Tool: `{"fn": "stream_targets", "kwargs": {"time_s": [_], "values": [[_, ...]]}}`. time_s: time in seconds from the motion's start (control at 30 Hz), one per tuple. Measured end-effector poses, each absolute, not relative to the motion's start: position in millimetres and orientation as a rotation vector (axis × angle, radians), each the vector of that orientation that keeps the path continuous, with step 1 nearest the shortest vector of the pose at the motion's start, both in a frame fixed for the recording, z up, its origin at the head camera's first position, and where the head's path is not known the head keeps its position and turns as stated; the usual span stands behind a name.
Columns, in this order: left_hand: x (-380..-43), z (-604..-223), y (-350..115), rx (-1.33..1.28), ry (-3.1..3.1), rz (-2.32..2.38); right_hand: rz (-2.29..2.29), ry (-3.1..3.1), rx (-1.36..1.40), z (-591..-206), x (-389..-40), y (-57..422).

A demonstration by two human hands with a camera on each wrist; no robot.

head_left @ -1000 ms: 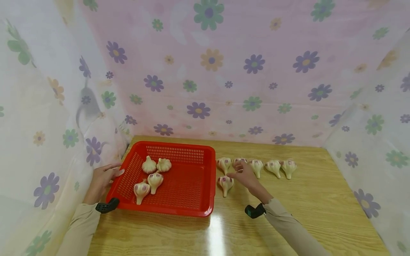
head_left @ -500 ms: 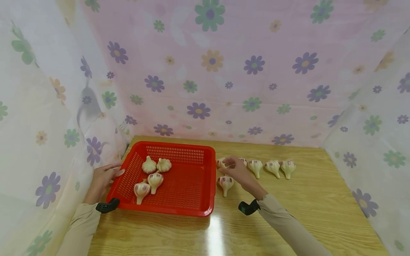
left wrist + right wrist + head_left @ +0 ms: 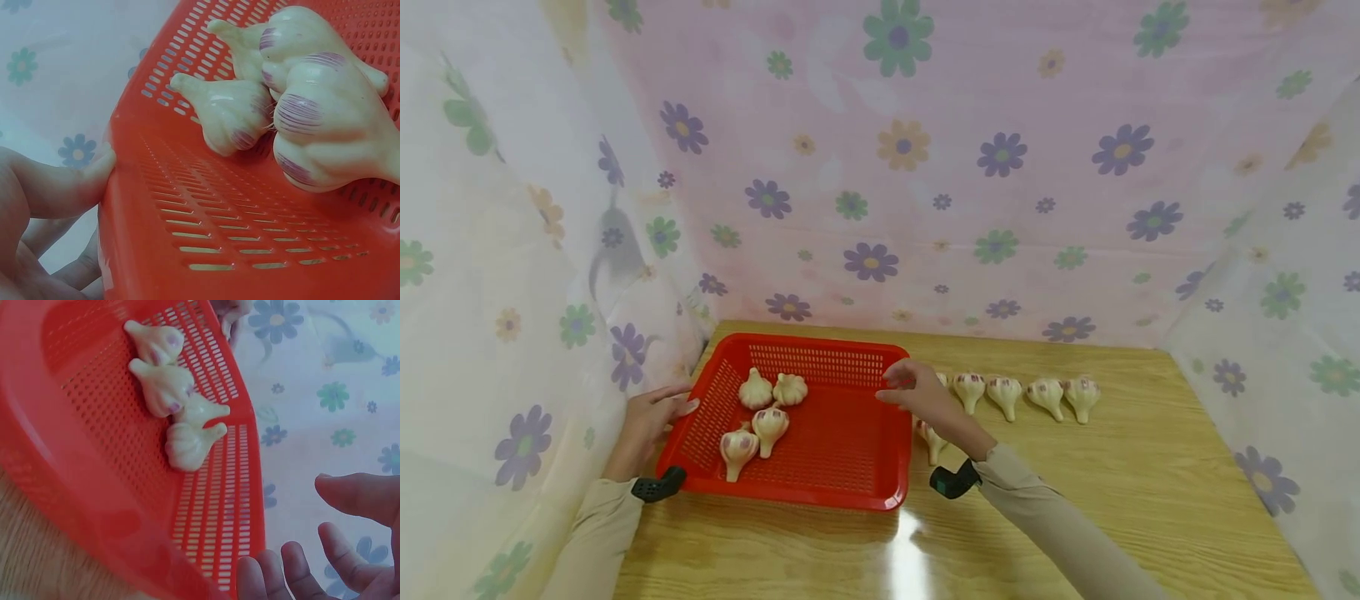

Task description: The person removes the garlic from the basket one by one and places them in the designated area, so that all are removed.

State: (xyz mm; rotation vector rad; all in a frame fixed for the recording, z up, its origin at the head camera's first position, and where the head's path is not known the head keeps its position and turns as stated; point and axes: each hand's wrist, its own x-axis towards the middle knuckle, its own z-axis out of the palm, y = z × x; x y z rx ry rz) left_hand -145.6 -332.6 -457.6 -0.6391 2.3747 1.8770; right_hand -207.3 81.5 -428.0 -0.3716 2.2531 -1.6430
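Observation:
My left hand [image 3: 651, 421] holds the left rim of a red plastic basket [image 3: 820, 504]; in the left wrist view its thumb rests at the rim and the other fingers are against the outer side. Several garlic bulbs lie in the basket's left half, among them a purple-marked bulb [image 3: 771, 427] and a pale bulb [image 3: 756, 388]. Over the basket's right rim is my right hand [image 3: 928, 400], thumb and fingers apart, with nothing between them in the right wrist view. It partly hides a front garlic bulb [image 3: 934, 446] and the left end of a row of garlic.
Right of the basket, a row of several garlic bulbs, including a bulb [image 3: 969, 392] and the rightmost bulb [image 3: 1082, 397], lies on the wooden table [image 3: 1120, 475]. Flowered cloth [image 3: 1000, 200] hangs behind and at both sides.
My right hand has moved left from over the garlic row to the basket's right rim. The left hand stays at the basket, and the bulbs lie as before.

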Motion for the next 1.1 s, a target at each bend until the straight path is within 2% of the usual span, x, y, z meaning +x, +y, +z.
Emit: {"fn": "stream_targets", "kwargs": {"time_s": [0.47,1.1], "values": [[-148.7,-456.4,-329.9,-0.691,2.392,1.844,-1.614,2.062,-0.448,-432.4,-213.9,30.9],[-147.0,-455.2,-328.5,-0.694,2.349,1.895,-1.513,1.936,-0.332,-457.7,-220.6,-33.8]]}}
